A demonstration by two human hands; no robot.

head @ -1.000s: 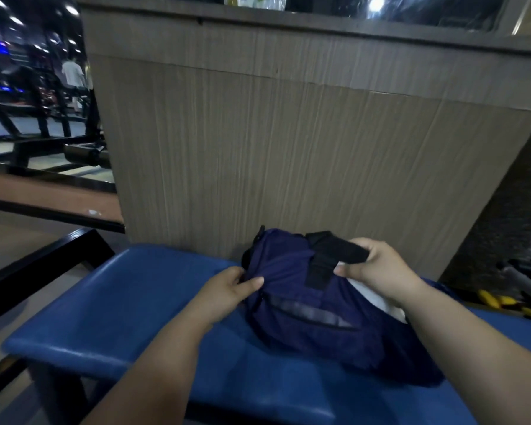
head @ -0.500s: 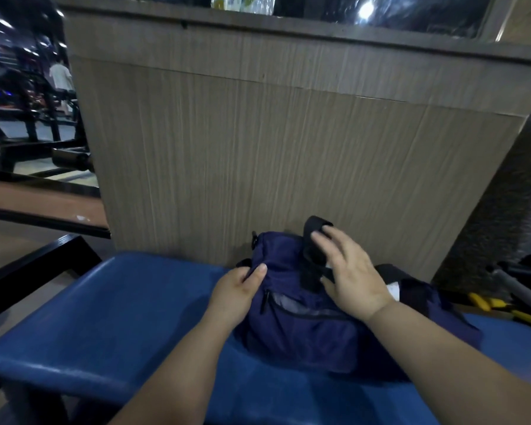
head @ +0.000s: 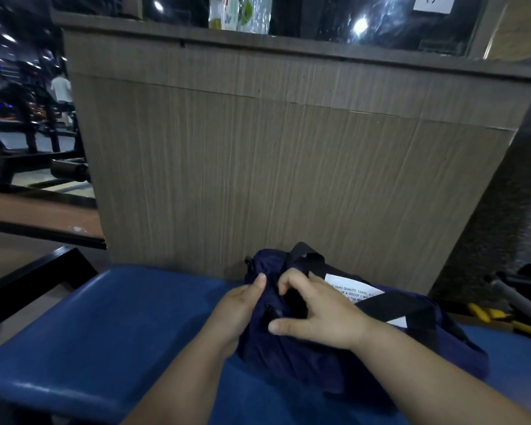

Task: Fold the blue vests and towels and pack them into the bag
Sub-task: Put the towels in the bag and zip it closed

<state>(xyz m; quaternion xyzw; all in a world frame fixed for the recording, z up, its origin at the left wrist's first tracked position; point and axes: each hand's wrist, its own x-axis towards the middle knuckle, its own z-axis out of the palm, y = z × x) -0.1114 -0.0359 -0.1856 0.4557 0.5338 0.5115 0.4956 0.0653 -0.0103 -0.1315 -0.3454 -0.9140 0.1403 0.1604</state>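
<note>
A dark navy bag (head: 307, 360) with black straps lies on the blue padded bench (head: 111, 326), against a wooden counter wall. A white printed label or cloth (head: 353, 289) shows at the bag's top. My left hand (head: 236, 311) grips the bag's left end, thumb on top of the fabric. My right hand (head: 316, 314) rests on the bag's upper front with fingers curled into the fabric near a black strap (head: 304, 256). No vests or towels lie outside the bag.
The wood-panelled counter (head: 288, 179) rises right behind the bench. Black metal gym frames (head: 28, 271) stand at left. Yellow-handled tools (head: 503, 320) and a grey bar lie on the floor at right. A person stands far off at left.
My right hand has slid down from the strap on top of the bag to its upper front. The white label has come into sight. My left hand stays at the bag's left end.
</note>
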